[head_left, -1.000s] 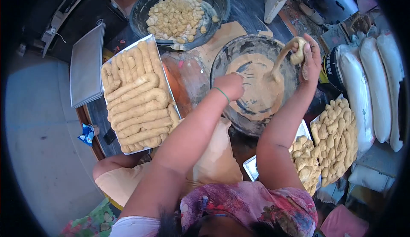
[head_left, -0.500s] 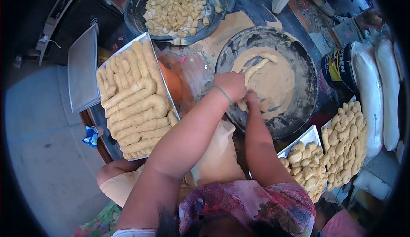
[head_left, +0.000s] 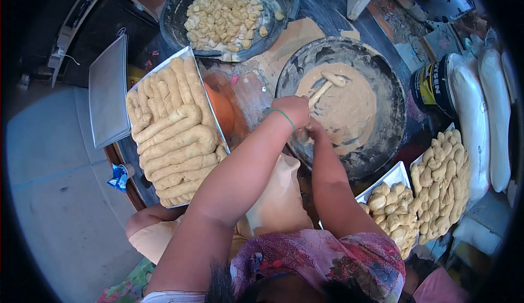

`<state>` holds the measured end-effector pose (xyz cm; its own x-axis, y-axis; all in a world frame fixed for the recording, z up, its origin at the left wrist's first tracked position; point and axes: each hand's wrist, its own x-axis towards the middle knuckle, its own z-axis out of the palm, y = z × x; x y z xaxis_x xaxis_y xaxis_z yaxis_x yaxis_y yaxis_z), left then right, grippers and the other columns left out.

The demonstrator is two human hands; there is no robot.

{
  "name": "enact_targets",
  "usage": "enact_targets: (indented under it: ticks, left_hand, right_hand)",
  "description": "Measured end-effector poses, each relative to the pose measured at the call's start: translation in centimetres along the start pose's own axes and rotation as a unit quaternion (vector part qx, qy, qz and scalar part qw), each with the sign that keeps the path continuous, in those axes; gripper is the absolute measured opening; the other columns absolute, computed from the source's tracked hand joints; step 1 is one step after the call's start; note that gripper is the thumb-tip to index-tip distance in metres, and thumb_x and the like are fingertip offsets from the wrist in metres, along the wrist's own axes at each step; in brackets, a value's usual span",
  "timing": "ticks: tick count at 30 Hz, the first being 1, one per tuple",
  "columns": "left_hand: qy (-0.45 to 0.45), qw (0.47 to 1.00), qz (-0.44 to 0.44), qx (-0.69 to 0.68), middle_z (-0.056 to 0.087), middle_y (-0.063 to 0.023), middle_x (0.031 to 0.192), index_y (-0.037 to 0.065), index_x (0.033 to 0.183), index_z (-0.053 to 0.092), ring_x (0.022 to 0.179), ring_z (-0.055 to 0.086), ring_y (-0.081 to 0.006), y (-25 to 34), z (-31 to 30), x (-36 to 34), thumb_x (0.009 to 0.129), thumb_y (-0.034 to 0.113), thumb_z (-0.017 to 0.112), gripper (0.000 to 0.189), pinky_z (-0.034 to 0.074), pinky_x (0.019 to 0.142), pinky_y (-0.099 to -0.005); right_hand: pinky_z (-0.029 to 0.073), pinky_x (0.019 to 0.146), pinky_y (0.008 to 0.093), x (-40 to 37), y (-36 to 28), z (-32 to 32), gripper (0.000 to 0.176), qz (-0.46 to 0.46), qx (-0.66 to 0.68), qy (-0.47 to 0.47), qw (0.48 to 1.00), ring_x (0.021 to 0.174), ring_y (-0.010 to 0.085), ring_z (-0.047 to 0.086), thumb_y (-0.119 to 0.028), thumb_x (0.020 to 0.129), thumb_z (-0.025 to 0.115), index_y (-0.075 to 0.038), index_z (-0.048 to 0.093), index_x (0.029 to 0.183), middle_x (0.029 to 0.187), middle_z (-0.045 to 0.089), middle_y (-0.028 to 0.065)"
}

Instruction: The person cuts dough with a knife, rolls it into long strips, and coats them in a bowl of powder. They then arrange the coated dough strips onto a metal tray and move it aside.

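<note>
My left hand (head_left: 293, 112), with a green band at the wrist, is closed around the lower part of a dough strip (head_left: 321, 91) at the left side of a black round basin (head_left: 394, 98). The strip runs up from the fist, and its folded far end lies on the brown powder inside the basin. Just below, my right hand (head_left: 313, 130) is closed against the left one; what its fingers grip is hidden. Left of my arms, a tray (head_left: 214, 109) bears long dough ropes (head_left: 180, 144).
Dough pieces (head_left: 224, 16) fill part of a dark tub (head_left: 172, 22) at the top. Two trays of knotted dough (head_left: 442, 185) stand at the lower right, near a black bucket (head_left: 434, 84) and white plastic packages (head_left: 474, 123). Flat trays (head_left: 109, 90) lean at the left.
The dough strip's far end has shifted slightly left in the basin and now looks more folded over. Both hands have moved a little up and left, staying close together.
</note>
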<state>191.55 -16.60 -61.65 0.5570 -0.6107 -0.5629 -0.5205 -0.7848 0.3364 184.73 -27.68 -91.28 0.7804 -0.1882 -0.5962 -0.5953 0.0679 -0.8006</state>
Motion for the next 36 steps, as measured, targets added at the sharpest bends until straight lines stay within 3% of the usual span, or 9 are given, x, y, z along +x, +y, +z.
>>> enact_targets:
  ticks: [10, 11, 16, 18, 21, 24, 29, 32, 36]
  left_hand:
    - [0.246, 0.945, 0.182, -0.119, 0.042, -0.0167, 0.137, 0.008, 0.146, 0.014, 0.121, 0.048, -0.0305, 2.5, 2.1, 1.7, 0.076, 0.012, 0.059, 0.083, 0.036, 0.1, -0.0426]
    - [0.248, 0.943, 0.173, -0.141, 0.045, -0.0165, 0.135, 0.008, 0.143, 0.026, 0.122, 0.047, -0.0306, 3.3, 1.2, 0.7, 0.075, 0.019, 0.065, 0.079, 0.033, 0.102, -0.0447]
    - [0.072, 0.979, 0.167, -0.088, 0.065, -0.0186, 0.099, 0.005, 0.11, 0.059, 0.099, 0.06, -0.0334, 4.0, -0.5, -0.1, 0.071, 0.031, 0.073, 0.05, 0.046, 0.086, -0.0405]
    - [0.0, 0.978, 0.191, -0.082, 0.066, -0.018, 0.088, 0.003, 0.106, 0.06, 0.089, 0.063, -0.0336, 3.1, 1.5, 1.6, 0.073, 0.03, 0.07, 0.043, 0.048, 0.08, -0.0405]
    - [-0.062, 0.964, 0.19, -0.174, 0.066, -0.0159, 0.096, 0.005, 0.099, 0.065, 0.093, 0.063, -0.0311, 3.4, 1.5, 1.8, 0.072, 0.032, 0.069, 0.038, 0.048, 0.079, -0.0402]
    - [-0.012, 0.949, 0.151, -0.275, 0.065, -0.0199, 0.092, 0.002, 0.107, 0.059, 0.091, 0.062, -0.0334, 4.1, 0.0, 0.6, 0.074, 0.026, 0.067, 0.041, 0.047, 0.079, -0.0422]
    - [0.219, 0.912, 0.237, -0.253, 0.064, -0.0193, 0.09, 0.002, 0.1, 0.059, 0.088, 0.062, -0.0351, 4.1, 0.3, 0.9, 0.072, 0.026, 0.067, 0.037, 0.048, 0.075, -0.0436]
    - [0.217, 0.895, 0.215, -0.326, 0.063, -0.0179, 0.085, 0.004, 0.097, 0.056, 0.082, 0.062, -0.0354, 3.8, -1.1, -0.7, 0.068, 0.018, 0.069, 0.035, 0.048, 0.072, -0.0421]
    - [0.229, 0.857, 0.22, -0.406, 0.062, -0.0134, 0.079, 0.005, 0.098, 0.052, 0.076, 0.062, -0.0271, 2.8, -2.1, -2.6, 0.065, 0.01, 0.072, 0.04, 0.048, 0.067, -0.0361]
  right_hand:
    - [0.029, 0.049, 0.0175, -19.9, -27.1, -10.1, 0.027, -0.234, -0.057, -0.006, 0.971, 0.058, 0.0027, 0.044, -0.021, 0.081, 0.064, -0.012, 0.055, 0.105, 0.073, 0.049, -0.0056]
    - [0.035, 0.053, 0.0195, -21.5, -28.4, -10.3, 0.026, -0.263, -0.04, -0.017, 0.964, 0.063, 0.0049, 0.047, -0.018, 0.081, 0.064, -0.011, 0.056, 0.103, 0.08, 0.052, -0.0031]
    - [0.045, 0.067, 0.0225, -27.0, -30.9, -9.3, 0.039, -0.459, 0.086, 0.18, 0.866, 0.079, 0.0117, 0.056, -0.023, 0.08, 0.065, -0.003, 0.053, 0.112, 0.095, 0.058, 0.0078]
    - [0.048, 0.074, 0.027, -27.9, -29.2, -10.1, 0.052, -0.495, 0.299, 0.237, 0.781, 0.085, 0.0166, 0.058, -0.024, 0.081, 0.064, -0.002, 0.044, 0.123, 0.1, 0.059, 0.0131]
    - [0.051, 0.075, 0.0322, -27.2, -27.9, -10.4, 0.072, -0.63, 0.256, 0.274, 0.68, 0.084, 0.0209, 0.06, -0.033, 0.076, 0.073, -0.008, 0.035, 0.132, 0.114, 0.053, 0.0183]
    - [0.05, 0.079, 0.034, -25.5, -27.3, -8.0, 0.081, -0.528, 0.228, 0.294, 0.763, 0.088, 0.0225, 0.059, -0.038, 0.071, 0.077, -0.011, 0.034, 0.134, 0.12, 0.05, 0.018]
    - [0.038, 0.099, 0.0367, -19.4, -23.1, -7.3, 0.103, -0.398, 0.18, 0.063, 0.897, 0.119, 0.0281, 0.044, -0.054, 0.065, 0.077, -0.002, 0.029, 0.139, 0.131, 0.043, 0.0152]
    - [0.032, 0.105, 0.0375, -17.5, -21.0, -6.9, 0.105, -0.313, 0.145, -0.026, 0.938, 0.124, 0.0233, 0.042, -0.055, 0.063, 0.077, -0.003, 0.028, 0.141, 0.134, 0.043, 0.0132]
    - [0.044, 0.092, 0.0321, -17.1, -20.2, -6.0, 0.101, -0.338, 0.196, -0.041, 0.92, 0.11, 0.0205, 0.054, -0.046, 0.061, 0.082, -0.003, 0.033, 0.138, 0.127, 0.05, 0.0138]
